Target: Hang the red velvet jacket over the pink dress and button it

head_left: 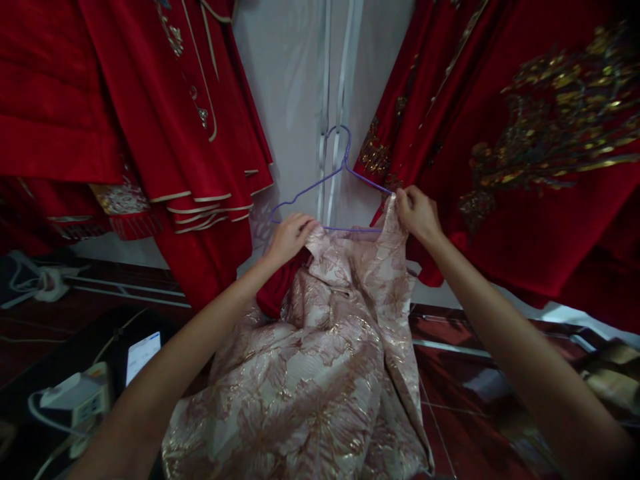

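Left hand (pixel 289 238) closed on the pink brocade garment (pixel 320 360) at the purple wire hanger (pixel 327 183); right hand (pixel 417 215) pinching the garment's upper edge over the hanger's right arm. Red embroidered robes (pixel 525 153) hang on both sides.

The brocade garment (pixel 320 373) is showing pale blush pink with shimmery gold flowers woven all over, and a bit of plain red lining (pixel 275 290) is peeking out. The wire hanger (pixel 325 183) is looking lilac-purple. The red robes on the left (pixel 150 100) are sporting cream piping, while the red robes on the right (pixel 525 167) are glittering with chunky gold embroidery. The floor tiles (pixel 465 373) are reading dark reddish-brown.
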A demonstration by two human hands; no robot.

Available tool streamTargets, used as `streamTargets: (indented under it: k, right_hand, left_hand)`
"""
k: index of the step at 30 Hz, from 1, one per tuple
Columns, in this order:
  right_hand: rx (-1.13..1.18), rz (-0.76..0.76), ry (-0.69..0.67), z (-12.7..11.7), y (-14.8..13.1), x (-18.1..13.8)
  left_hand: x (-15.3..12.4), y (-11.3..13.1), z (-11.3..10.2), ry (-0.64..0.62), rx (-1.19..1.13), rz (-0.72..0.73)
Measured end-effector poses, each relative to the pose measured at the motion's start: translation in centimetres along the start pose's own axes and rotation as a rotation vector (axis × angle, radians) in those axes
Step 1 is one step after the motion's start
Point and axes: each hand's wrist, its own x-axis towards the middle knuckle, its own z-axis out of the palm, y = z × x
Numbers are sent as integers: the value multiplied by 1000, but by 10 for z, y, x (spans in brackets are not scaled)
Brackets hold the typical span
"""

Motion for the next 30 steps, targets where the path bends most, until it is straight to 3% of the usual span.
streamTargets:
  k: [2, 5, 10, 19, 30]
  right_hand:
    - [25, -13, 7, -3, 4, 2]
    - [40, -15, 7, -7, 9, 8]
    - [8, -49, 14, -12, 12, 16]
    - [-37, -82, -24, -16, 13, 18]
    - [-31, -135, -42, -22, 9, 19]
  left_hand:
    - [-5, -23, -24, 91, 75, -67]
    - [-18, -59, -51, 84, 137, -134]
    - [-41, -93, -59, 31, 190, -221]
    - [-43, -110, -46, 17, 189, -303]
    - [-24, -102, -46, 95, 117, -278]
